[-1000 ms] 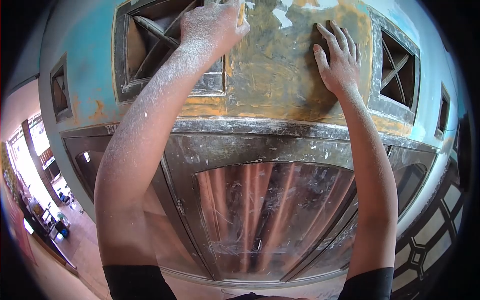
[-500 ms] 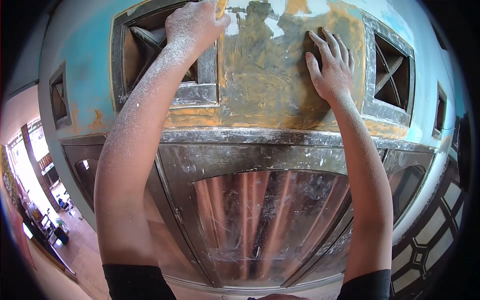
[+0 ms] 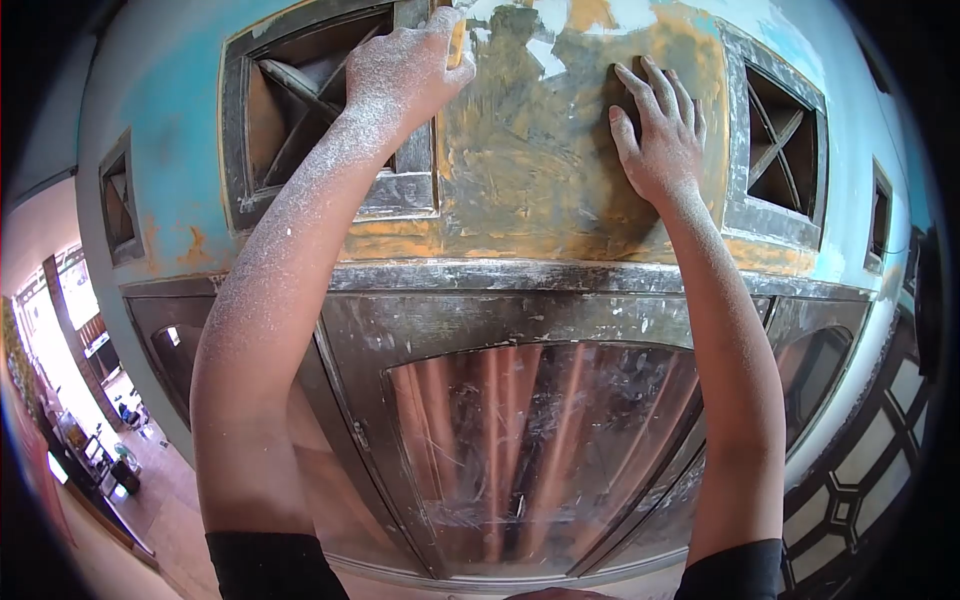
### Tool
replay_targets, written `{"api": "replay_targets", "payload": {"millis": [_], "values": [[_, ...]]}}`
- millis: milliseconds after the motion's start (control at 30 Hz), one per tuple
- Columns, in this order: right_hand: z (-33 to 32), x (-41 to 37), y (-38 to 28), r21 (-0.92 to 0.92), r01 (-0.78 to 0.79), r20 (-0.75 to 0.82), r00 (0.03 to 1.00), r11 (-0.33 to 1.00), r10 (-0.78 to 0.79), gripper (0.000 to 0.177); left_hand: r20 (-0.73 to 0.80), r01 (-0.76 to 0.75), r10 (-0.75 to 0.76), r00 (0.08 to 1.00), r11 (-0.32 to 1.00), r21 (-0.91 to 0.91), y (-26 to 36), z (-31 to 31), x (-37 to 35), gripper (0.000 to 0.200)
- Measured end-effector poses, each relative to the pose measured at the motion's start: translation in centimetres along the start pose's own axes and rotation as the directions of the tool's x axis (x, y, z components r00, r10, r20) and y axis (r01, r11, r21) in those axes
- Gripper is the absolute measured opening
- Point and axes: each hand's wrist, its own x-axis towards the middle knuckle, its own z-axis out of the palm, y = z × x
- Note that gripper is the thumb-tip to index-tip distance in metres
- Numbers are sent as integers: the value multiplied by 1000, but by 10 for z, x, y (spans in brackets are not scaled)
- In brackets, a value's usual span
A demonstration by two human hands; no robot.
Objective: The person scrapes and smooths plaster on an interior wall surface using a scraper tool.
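My left hand (image 3: 405,72), coated in white dust, is closed on a thin yellow-orange piece (image 3: 457,45) at the wall, beside the left vent opening; only its edge shows between thumb and fingers. Fingers spread, my right hand (image 3: 662,135) lies flat on the right part of the wall panel (image 3: 540,150). That panel is patchy olive-brown and orange, with white spots along its top. White dust also covers the left forearm.
Square vent frames with crossed bars stand at the left (image 3: 245,130) and right (image 3: 740,140). Below runs a worn wooden ledge (image 3: 500,275) over a glazed window (image 3: 540,450) with reddish curtains. A doorway opens at far left; a dark patterned grille (image 3: 845,505) is at lower right.
My left hand has moved slightly right and down along the wall with the yellow-orange piece, which shows more of its edge. My right hand has stayed nearly in place.
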Motion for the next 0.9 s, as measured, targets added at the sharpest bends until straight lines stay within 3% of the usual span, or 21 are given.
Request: {"api": "replay_targets", "payload": {"millis": [133, 233, 333, 433, 467, 533, 733, 800, 900], "values": [[-1, -1, -1, 6, 1, 1, 1000, 1000, -1, 52, -10, -18, 18, 1000, 1000, -21, 5, 1, -8, 61], [-2, 0, -2, -2, -5, 6, 1000, 1000, 5, 52, 73, -18, 16, 997, 1000, 25, 9, -6, -8, 60], [-1, 0, -2, 23, -4, -3, 1000, 1000, 4, 52, 17, -37, 36, 999, 999, 22, -3, -7, 7, 60], [-2, -1, -3, -4, -9, 5, 1000, 1000, 9, 53, -134, -36, 36, 990, 999, -5, 5, -8, 5, 52], [-2, -2, -2, -2, -10, 7, 1000, 1000, 10, 53, -132, -37, 36, 991, 999, -4, 12, -7, 1, 52], [-2, -1, -2, 17, -6, 2, 1000, 1000, 6, 53, 46, 13, -14, 999, 1000, 18, 20, -5, -3, 57], [-5, -4, -4, -5, -22, 30, 999, 1000, 22, 55, -73, 8, -6, 997, 1000, 28, -4, -18, 23, 51], [-5, -6, -4, 3, -18, 35, 999, 1000, 18, 55, 107, 111, -110, 988, 994, 1, 6, -39, 34, 50], [-9, -10, -5, 8, 4, 54, 999, 1000, -4, 55, 60, 90, -89, 994, 996, -26, 1, -33, 48, 48]]}}
